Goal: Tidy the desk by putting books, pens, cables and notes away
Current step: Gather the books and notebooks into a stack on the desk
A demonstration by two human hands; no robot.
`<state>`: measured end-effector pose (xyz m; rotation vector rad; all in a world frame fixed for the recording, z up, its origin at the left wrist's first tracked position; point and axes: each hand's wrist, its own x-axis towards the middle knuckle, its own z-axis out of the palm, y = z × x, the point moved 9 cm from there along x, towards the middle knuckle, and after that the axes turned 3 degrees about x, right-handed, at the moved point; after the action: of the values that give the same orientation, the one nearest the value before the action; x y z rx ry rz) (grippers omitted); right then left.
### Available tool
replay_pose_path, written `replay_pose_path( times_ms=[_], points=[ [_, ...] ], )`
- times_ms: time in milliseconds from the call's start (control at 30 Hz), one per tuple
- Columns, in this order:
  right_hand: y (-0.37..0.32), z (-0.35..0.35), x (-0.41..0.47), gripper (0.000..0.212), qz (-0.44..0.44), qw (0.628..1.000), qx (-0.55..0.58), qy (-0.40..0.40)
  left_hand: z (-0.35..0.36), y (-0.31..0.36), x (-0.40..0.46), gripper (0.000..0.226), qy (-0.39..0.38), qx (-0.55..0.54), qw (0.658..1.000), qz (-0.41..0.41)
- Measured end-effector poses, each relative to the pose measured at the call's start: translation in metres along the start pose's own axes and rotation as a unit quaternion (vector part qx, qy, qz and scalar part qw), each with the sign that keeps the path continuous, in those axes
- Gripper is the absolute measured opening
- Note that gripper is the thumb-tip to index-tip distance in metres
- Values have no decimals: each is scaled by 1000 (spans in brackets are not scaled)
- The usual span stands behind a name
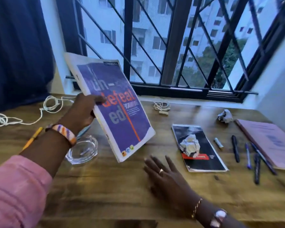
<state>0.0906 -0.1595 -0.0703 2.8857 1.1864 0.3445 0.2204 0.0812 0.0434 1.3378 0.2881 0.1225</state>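
My left hand (83,111) grips the left edge of a purple book (117,106), held tilted above the wooden desk (105,186). My right hand (164,174) hovers flat over the desk with straight fingers, holding nothing. A black booklet (202,155) lies to the right with a crumpled paper ball (189,145) on it. Several pens (248,153) lie further right beside a pink notebook (270,142). A white cable (23,116) sprawls at the far left, and a small coiled cable (161,106) sits by the window.
A glass ashtray (81,150) stands under my left wrist. A yellow pencil (32,139) lies left of it. Another crumpled paper (224,116) sits at the back right. A barred window and a dark curtain (18,46) back the desk.
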Motion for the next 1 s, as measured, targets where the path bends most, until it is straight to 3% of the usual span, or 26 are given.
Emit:
replay_pose_path(
  times_ms=[67,133,233,367,500,600,700,867,933,1000],
  points=[
    [2,4,-11,40,9,1000,20,8,-1,-12,-17,14,-56,8,998,-41],
    [16,-2,-16,36,39,999,23,25,-2,-23,-34,21,-98,21,993,-69],
    [45,-4,-19,38,79,996,-52,3,-2,-41,-61,27,-125,29,987,-98],
    [89,-5,-32,41,187,974,-87,-92,13,-78,-88,46,-166,61,971,-158],
    [117,5,-40,71,228,965,-35,-128,34,-105,-96,49,-195,58,959,-195],
    [132,6,-46,67,248,963,-9,-105,48,-115,-92,45,-201,65,955,-208],
    [145,8,-48,68,249,965,-5,-88,61,-118,-83,22,-200,82,953,-212],
    [157,3,-36,43,214,974,-32,-72,69,-139,-54,14,-148,130,952,-234],
    [162,0,-32,41,201,977,-40,-52,57,-147,-36,14,-77,166,960,-212],
    [163,-2,-29,40,187,981,-41,-24,40,-146,-17,31,13,232,963,-136]
  ],
)
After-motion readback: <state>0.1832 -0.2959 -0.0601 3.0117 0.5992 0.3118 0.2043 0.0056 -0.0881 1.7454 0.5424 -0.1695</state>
